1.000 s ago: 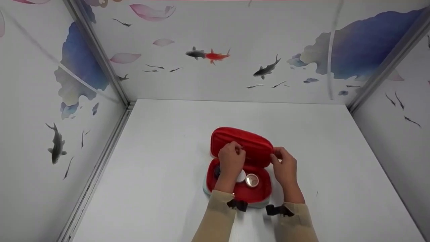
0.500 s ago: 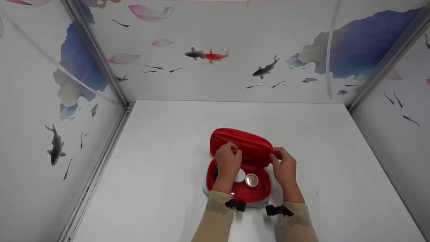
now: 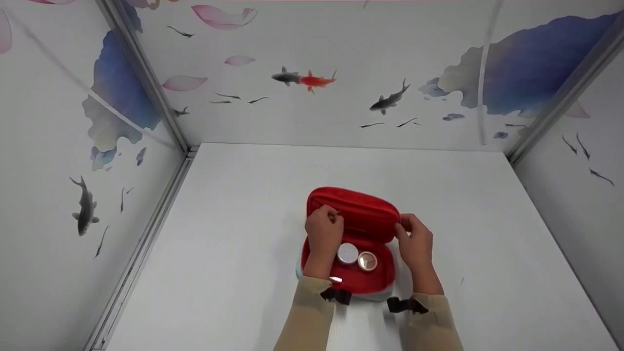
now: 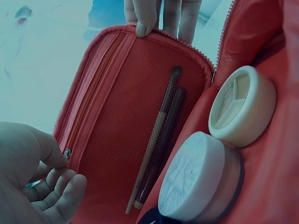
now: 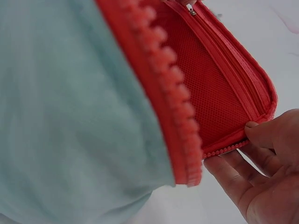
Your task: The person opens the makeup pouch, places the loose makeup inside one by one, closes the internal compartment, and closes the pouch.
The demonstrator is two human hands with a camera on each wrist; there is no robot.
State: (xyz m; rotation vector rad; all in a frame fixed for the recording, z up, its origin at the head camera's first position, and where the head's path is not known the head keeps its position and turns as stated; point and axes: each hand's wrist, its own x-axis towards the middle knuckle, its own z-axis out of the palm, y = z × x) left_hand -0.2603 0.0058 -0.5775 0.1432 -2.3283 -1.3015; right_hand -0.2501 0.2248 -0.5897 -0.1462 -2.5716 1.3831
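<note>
A makeup case with red lining (image 3: 365,285) and a pale blue outside (image 5: 70,116) has its lid (image 3: 375,214) raised. My left hand (image 3: 324,236) is at the left part of the lid, pinching the small zipper pull (image 4: 67,153) of the lid's mesh pocket (image 4: 117,112). My right hand (image 3: 415,243) grips the lid's right edge between thumb and fingers, plain in the right wrist view. Behind the mesh lie a brush with a light handle (image 4: 152,154) and a darker brush (image 4: 163,144). My left fingertips partly hide the pull.
In the case's base sit a white-lidded round jar (image 3: 347,254) and a smaller round compact (image 3: 367,262) with a divided top. Something dark (image 4: 161,218) shows beside the jar. The case stands on a white table (image 3: 234,219) between patterned walls (image 3: 312,112).
My left hand has slid leftward along the lid with the zipper pull, uncovering more of the white-lidded jar. The right hand keeps its grip on the lid's edge.
</note>
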